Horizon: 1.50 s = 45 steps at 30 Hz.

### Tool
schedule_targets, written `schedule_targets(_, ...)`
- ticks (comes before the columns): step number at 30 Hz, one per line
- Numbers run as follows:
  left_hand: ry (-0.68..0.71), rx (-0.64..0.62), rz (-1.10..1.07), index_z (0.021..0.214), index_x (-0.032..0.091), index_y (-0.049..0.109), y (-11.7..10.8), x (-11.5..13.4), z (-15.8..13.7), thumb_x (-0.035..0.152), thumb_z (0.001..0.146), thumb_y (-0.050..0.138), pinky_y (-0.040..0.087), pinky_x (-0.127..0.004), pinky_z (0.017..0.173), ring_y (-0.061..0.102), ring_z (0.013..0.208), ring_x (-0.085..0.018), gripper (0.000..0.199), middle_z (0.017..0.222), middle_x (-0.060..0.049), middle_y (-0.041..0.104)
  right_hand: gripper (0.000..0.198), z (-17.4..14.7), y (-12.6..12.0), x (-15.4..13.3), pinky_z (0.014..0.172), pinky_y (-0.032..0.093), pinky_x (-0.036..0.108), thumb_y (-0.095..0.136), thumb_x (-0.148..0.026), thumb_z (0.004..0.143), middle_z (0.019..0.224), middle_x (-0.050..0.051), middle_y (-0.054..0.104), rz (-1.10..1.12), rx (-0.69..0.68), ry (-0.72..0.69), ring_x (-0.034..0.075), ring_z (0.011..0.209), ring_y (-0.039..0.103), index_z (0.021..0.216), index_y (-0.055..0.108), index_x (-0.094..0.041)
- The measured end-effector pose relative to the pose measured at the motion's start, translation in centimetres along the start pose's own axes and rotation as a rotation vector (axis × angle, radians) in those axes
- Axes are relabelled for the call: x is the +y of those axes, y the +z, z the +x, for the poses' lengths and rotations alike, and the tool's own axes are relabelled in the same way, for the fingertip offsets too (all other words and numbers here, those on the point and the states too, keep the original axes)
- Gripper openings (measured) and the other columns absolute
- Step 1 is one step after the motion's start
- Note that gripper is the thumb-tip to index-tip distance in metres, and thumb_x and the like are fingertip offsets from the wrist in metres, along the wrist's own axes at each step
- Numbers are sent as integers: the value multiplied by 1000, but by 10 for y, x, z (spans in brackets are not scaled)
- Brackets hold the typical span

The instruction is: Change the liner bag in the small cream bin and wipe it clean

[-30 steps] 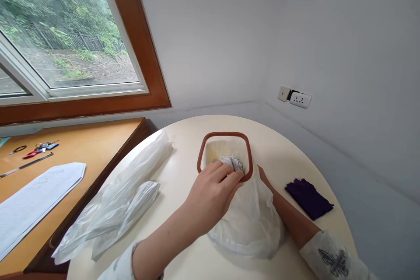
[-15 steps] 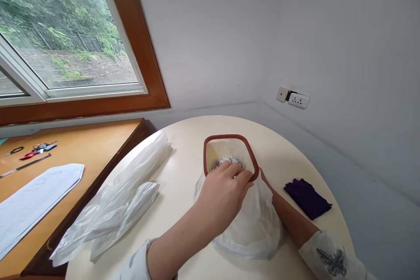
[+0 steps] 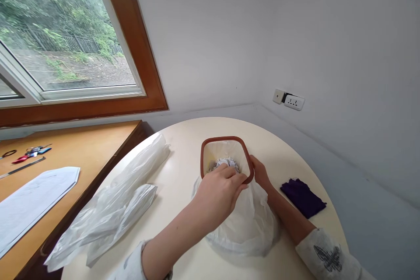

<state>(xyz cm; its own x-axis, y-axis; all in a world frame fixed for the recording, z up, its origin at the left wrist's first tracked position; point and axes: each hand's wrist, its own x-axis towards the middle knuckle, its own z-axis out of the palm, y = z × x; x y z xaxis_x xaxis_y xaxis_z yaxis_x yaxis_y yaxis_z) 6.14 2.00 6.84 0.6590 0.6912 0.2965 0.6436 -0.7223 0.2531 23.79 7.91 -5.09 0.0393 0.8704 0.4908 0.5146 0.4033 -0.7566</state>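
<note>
A small trash bin with a brown rim stands on the round table. A thin whitish plastic bag lines it and hangs loosely down its outside. Crumpled paper lies inside. My left hand reaches across the near side, fingers over the rim and thumb outside, closed on the edge; its fingertips are partly hidden. At the right side of the bin, just under the rim, my right hand holds it, most of its fingers out of sight behind.
Left on the cream table lies another crumpled plastic bag. A dark purple cloth lies to the right. Papers and keys rest on the wooden desk. A wall socket is behind.
My right hand has come into fuller view beside the rim. My left hand stays at the near edge. The whole view has shifted slightly.
</note>
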Motion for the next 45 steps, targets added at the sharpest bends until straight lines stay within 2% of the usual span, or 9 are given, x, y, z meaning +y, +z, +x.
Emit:
schedule_targets(5, 53, 56, 37, 92, 18, 64, 3, -2, -2, 25, 91, 38, 44, -29, 60, 51, 69, -17, 28, 71, -4, 59, 19, 26, -16, -14, 74, 51, 34, 41, -22, 79, 84, 4, 62, 225, 275, 132, 17, 80, 61, 89, 57, -17)
schedule_targets(7, 94, 97, 67, 91, 17, 64, 6, -4, -3, 24, 91, 37, 43, -29, 57, 50, 67, -17, 28, 70, -4, 59, 20, 38, -22, -30, 79, 50, 35, 44, -24, 80, 90, 5, 63, 300, 282, 109, 17, 85, 61, 92, 59, -17)
schedule_targets(12, 182, 190, 116, 90, 17, 63, 12, -10, -5, 25, 90, 39, 41, -29, 56, 50, 65, -16, 25, 70, -4, 59, 29, 68, -28, -68, 93, 44, 36, 47, -28, 82, 115, 7, 60, 295, -3, 5, 19, 108, 55, 106, 62, -20)
schedule_targets(17, 184, 267, 134, 80, 17, 61, 16, -10, -5, 28, 88, 44, 36, -28, 51, 50, 60, -15, 22, 64, -1, 57, 30, 83, -26, -84, 96, 41, 36, 45, -28, 83, 114, 3, 63, 91, -391, 15, 19, 110, 55, 104, 66, -23)
schedule_targets(24, 180, 385, 200, 64, 17, 53, 26, -11, -4, 34, 86, 49, 32, -28, 46, 50, 55, -13, 28, 58, 1, 55, 33, 85, -29, -86, 95, 42, 33, 42, -28, 85, 118, 1, 62, -18, -491, 52, 18, 113, 53, 107, 65, -25)
schedule_targets(28, 172, 362, 189, 66, 17, 52, 26, -11, -4, 34, 86, 48, 32, -28, 48, 52, 56, -13, 27, 59, 2, 56, 32, 87, -30, -89, 91, 43, 34, 40, -27, 85, 114, 1, 63, -64, -515, 24, 19, 108, 55, 104, 66, -25)
schedule_targets(31, 170, 273, 164, 68, 17, 52, 20, -13, -7, 33, 87, 48, 36, -28, 53, 52, 59, -13, 25, 62, 2, 56, 32, 86, -30, -91, 88, 44, 33, 40, -27, 85, 111, 1, 65, -101, -518, 10, 19, 105, 56, 102, 66, -25)
schedule_targets(38, 176, 37, 96, 78, 17, 55, -15, -18, -16, 25, 88, 47, 39, -28, 66, 54, 71, -15, 15, 74, -1, 58, 29, 83, -30, -89, 69, 45, 31, 43, -35, 82, 86, 3, 69, -213, -457, 19, 19, 79, 60, 83, 68, -21)
schedule_targets(45, 137, -17, 25, 91, 19, 59, -38, -22, -19, 22, 90, 43, 41, -31, 75, 53, 76, -15, 17, 82, -2, 60, 27, 82, -36, -97, 68, 42, 29, 44, -33, 81, 81, 3, 69, -243, -358, -20, 18, 75, 59, 81, 68, -21)
